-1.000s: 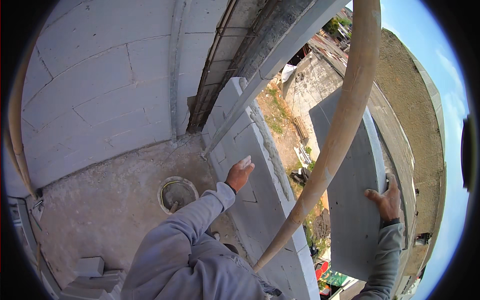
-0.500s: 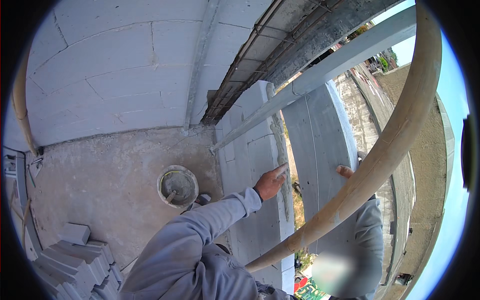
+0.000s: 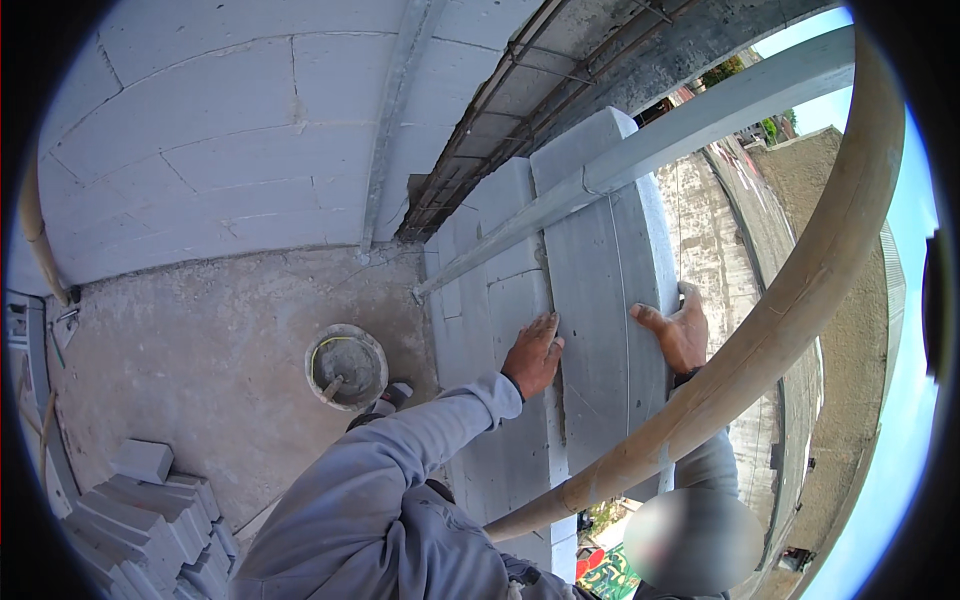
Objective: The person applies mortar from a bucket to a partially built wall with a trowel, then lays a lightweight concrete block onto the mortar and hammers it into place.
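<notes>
A large grey lightweight block (image 3: 590,290) lies along the lower course of blocks (image 3: 500,330), with a thin seam between them. My left hand (image 3: 535,355) touches that seam, its fingers stretched out and gripping nothing. On the block's right-hand edge, my right hand (image 3: 682,332) has its thumb on the grey face and its fingers over the pale edge. A thin string runs across the face beside that thumb. The curved bamboo pole (image 3: 770,320) passes in front of my right forearm, and a blurred patch covers part of its sleeve.
A mortar bucket (image 3: 378,385) with a tool handle in it stands on the floor. Several blocks (image 3: 140,525) are stacked lower left. A metal bar (image 3: 690,125) slants across the block; rebar (image 3: 480,140) lines a wall recess. Outside, at right, are roofs and another wall.
The block has moved left against the lower course, closing the gap and covering the mortar strip. My right hand shows more fully on its edge. My left hand has shifted slightly left.
</notes>
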`<action>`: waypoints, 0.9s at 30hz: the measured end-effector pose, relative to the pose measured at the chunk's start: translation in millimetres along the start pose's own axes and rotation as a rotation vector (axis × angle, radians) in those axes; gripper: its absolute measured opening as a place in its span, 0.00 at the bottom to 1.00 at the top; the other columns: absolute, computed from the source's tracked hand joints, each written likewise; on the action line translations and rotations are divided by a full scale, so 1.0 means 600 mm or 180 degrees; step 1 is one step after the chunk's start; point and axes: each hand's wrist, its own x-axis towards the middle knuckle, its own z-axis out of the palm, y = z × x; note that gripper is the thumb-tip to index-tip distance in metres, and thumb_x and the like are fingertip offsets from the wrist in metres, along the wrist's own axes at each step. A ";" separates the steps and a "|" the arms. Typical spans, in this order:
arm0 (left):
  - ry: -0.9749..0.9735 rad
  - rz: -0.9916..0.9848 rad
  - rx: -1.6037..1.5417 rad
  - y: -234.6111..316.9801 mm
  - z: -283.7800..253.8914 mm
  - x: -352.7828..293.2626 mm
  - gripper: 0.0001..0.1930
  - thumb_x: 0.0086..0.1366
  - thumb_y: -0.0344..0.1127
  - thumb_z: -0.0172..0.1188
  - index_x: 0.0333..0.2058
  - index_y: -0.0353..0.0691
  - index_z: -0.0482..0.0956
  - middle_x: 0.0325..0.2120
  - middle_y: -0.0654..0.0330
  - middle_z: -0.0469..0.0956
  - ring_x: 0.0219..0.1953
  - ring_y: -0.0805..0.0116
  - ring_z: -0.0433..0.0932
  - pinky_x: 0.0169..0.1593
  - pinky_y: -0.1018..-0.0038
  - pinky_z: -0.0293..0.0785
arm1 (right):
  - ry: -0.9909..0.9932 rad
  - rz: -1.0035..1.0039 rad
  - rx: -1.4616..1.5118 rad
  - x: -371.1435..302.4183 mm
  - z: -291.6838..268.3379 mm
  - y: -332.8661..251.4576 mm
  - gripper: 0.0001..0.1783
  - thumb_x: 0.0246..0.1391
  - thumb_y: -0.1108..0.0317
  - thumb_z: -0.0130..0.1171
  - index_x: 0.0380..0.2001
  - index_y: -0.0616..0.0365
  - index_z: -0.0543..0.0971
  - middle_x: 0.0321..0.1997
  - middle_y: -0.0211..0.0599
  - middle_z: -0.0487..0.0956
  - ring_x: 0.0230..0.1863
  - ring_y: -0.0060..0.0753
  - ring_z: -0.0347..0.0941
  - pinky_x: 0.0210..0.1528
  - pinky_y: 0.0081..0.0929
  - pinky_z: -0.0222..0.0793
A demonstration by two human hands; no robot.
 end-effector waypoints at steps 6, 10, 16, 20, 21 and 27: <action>-0.0038 -0.0201 -0.0087 -0.006 0.007 0.001 0.27 0.67 0.41 0.39 0.60 0.32 0.52 0.61 0.45 0.53 0.64 0.54 0.50 0.65 0.60 0.43 | -0.0012 -0.0214 0.0062 -0.003 0.007 -0.012 0.48 0.29 0.52 0.68 0.51 0.72 0.63 0.39 0.62 0.74 0.41 0.50 0.73 0.46 0.34 0.68; 0.0038 -0.0270 -0.0635 -0.004 0.004 0.000 0.26 0.67 0.40 0.41 0.61 0.34 0.52 0.60 0.46 0.54 0.64 0.52 0.51 0.65 0.61 0.42 | 0.0192 -0.0428 -0.0250 0.020 0.034 0.021 0.48 0.29 0.50 0.68 0.50 0.72 0.62 0.39 0.61 0.74 0.41 0.50 0.73 0.46 0.34 0.67; 0.0203 -0.0247 -0.0279 -0.010 -0.008 0.012 0.25 0.67 0.38 0.39 0.60 0.35 0.53 0.61 0.47 0.54 0.64 0.53 0.50 0.65 0.60 0.42 | 0.0175 -0.0396 -0.0325 0.034 0.051 0.008 0.50 0.29 0.48 0.68 0.51 0.72 0.63 0.42 0.64 0.73 0.46 0.56 0.71 0.50 0.37 0.64; 0.0366 -0.0069 -0.0302 0.000 -0.013 0.013 0.25 0.67 0.38 0.40 0.60 0.35 0.54 0.60 0.47 0.54 0.64 0.52 0.51 0.65 0.60 0.43 | 0.0036 -0.0309 -0.0397 0.041 0.047 0.002 0.50 0.30 0.47 0.68 0.50 0.74 0.63 0.41 0.64 0.73 0.44 0.56 0.72 0.48 0.37 0.66; 0.0402 -0.0160 -0.0279 -0.003 -0.012 0.018 0.25 0.67 0.38 0.40 0.60 0.35 0.54 0.60 0.47 0.54 0.64 0.52 0.51 0.65 0.60 0.44 | 0.0029 -0.0307 -0.0403 0.043 0.048 -0.001 0.50 0.30 0.47 0.68 0.50 0.74 0.63 0.41 0.64 0.73 0.44 0.56 0.72 0.48 0.37 0.66; 0.0398 -0.0435 -0.0530 -0.020 -0.003 0.010 0.25 0.65 0.36 0.43 0.59 0.33 0.55 0.59 0.45 0.57 0.62 0.52 0.55 0.65 0.66 0.46 | -0.0154 -0.0309 -0.0483 0.041 0.049 -0.013 0.51 0.32 0.44 0.68 0.50 0.74 0.61 0.40 0.62 0.74 0.42 0.54 0.73 0.47 0.36 0.67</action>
